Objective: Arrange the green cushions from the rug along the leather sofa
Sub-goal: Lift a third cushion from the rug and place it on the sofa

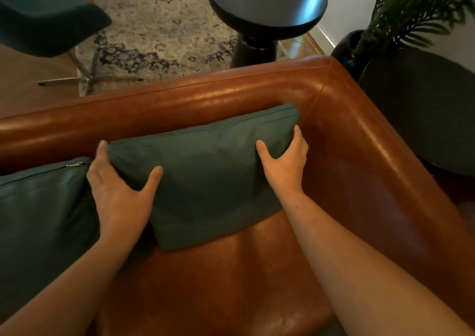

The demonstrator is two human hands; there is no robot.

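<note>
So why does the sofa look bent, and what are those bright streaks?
Head view: the wide-angle lens bows the leather sofa; the streaks are glare on its shiny back; the plant at the right edge is blurred, the held green cushion sharper.

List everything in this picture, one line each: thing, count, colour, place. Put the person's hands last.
held cushion: 1, dark green, leaning on the sofa back near the corner
second cushion: 1, dark green, on the sofa to its left, zip on top
leather sofa: 1, brown, fills the foreground
rug: 1, cream with blue pattern, on the floor behind the sofa
side table: 1, black, round, behind the sofa back
chair: 1, dark teal, metal base, upper left
plant: 1, green, dark pot, upper right
round object: 1, charcoal, beyond the sofa arm; unidentifiable
left hand: 1, grips the held cushion's left edge
right hand: 1, grips its right edge
</note>
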